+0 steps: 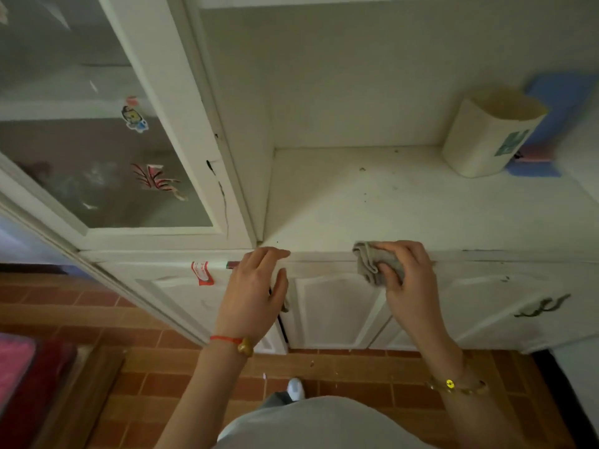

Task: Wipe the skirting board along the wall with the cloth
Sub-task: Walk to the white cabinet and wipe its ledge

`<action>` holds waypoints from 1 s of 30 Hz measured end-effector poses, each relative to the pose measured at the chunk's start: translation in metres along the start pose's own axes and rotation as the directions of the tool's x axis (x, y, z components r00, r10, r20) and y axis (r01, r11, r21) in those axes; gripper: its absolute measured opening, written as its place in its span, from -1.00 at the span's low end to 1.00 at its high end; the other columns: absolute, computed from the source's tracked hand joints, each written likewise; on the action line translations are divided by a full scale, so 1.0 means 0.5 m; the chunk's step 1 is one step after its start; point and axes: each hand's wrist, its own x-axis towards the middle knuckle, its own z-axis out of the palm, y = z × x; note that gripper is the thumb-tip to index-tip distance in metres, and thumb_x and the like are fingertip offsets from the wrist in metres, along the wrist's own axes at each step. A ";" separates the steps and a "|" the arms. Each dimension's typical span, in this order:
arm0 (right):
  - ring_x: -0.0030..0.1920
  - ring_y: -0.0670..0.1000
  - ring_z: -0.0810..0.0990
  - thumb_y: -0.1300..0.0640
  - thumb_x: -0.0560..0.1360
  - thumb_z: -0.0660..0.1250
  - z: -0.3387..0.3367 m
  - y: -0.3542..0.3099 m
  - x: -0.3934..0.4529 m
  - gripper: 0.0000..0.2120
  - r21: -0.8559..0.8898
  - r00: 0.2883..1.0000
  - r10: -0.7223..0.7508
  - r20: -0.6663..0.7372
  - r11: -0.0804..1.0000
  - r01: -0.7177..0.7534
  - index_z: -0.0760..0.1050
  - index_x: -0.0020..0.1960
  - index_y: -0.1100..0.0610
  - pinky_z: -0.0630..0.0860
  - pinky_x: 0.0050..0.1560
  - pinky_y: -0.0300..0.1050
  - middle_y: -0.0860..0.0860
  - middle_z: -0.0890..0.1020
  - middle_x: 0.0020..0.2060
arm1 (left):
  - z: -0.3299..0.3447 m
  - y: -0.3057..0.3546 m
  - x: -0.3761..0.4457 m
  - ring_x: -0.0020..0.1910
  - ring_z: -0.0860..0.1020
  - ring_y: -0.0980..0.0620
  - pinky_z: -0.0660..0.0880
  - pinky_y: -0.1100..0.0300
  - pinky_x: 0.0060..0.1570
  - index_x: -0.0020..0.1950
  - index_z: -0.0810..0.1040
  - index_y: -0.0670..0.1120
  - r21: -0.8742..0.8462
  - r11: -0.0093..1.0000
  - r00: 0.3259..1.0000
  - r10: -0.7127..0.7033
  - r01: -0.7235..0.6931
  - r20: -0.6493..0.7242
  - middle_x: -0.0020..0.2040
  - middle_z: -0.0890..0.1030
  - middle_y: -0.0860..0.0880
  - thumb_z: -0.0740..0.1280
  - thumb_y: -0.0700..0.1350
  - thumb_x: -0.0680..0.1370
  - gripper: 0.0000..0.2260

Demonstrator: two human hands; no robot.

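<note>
Skirting board could not be made out with certainty in the head view; the only candidate was the narrow base strip (334, 349) where the white cabinet (337, 306) met the brick-tiled floor (350, 367), well below both hands. The cloth (372, 264), grey and bunched, was gripped by the right hand (405, 277), fingers curled round it, at the front edge of the counter top (405, 202). The left hand (256, 286) held nothing; its fingers were relaxed and spread, fingertips at the counter edge just left of the cloth.

Judged step: preparatory. The cloth was in hand, but it was at counter height and not on the low strip, so wiping along the floor line appeared not yet begun.

Judged requirement for the next move: lower the body, bring the cloth down to the base strip, press it flat against the face, and draw it along the wall line. The shoe (295, 388) stood close to the cabinet, so room to crouch looked limited.
</note>
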 end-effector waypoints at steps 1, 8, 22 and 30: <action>0.12 0.05 0.48 0.40 0.46 0.33 0.012 -0.005 0.019 -0.65 -0.003 1.000 0.006 -0.015 1.000 -0.006 0.54 0.18 0.12 0.35 0.15 -0.27 0.04 0.45 0.09 | 0.003 -0.008 0.026 0.25 0.51 -0.04 0.49 0.04 0.26 0.30 0.56 -0.09 -0.007 0.999 0.999 0.032 -0.032 0.001 0.23 0.57 -0.03 0.30 -0.20 0.61 -0.73; 0.10 0.06 0.46 0.37 0.48 0.31 0.085 0.005 0.112 -0.69 -0.050 0.999 0.033 -0.007 0.998 -0.034 0.53 0.17 0.12 0.33 0.09 -0.30 0.04 0.42 0.08 | 0.083 -0.052 0.167 0.25 0.49 -0.11 0.52 -0.02 0.21 0.29 0.55 -0.13 -0.007 0.983 0.982 0.181 -0.181 0.061 0.23 0.56 -0.08 0.16 -0.07 0.59 -0.66; 0.03 0.20 0.50 0.27 0.38 0.23 0.245 -0.007 0.476 -0.65 -0.039 0.990 -0.130 0.052 0.990 0.132 0.55 0.14 0.15 0.45 0.08 0.02 0.15 0.50 0.04 | 0.195 -0.109 0.307 0.16 0.41 -0.13 0.36 -0.07 0.20 0.12 0.51 -0.06 0.101 0.994 0.999 0.045 -0.047 0.022 0.17 0.52 -0.08 0.30 -0.09 0.45 -0.76; 0.04 0.26 0.47 0.35 0.42 0.28 0.420 -0.009 0.627 -0.69 -0.074 0.962 -0.164 0.218 0.980 0.184 0.53 0.15 0.24 0.49 0.03 0.19 0.24 0.47 0.09 | 0.204 -0.116 0.314 0.26 0.44 -0.15 0.35 -0.18 0.32 0.21 0.51 -0.07 0.091 0.994 0.998 0.057 -0.060 0.032 0.25 0.53 -0.09 0.25 -0.05 0.50 -0.71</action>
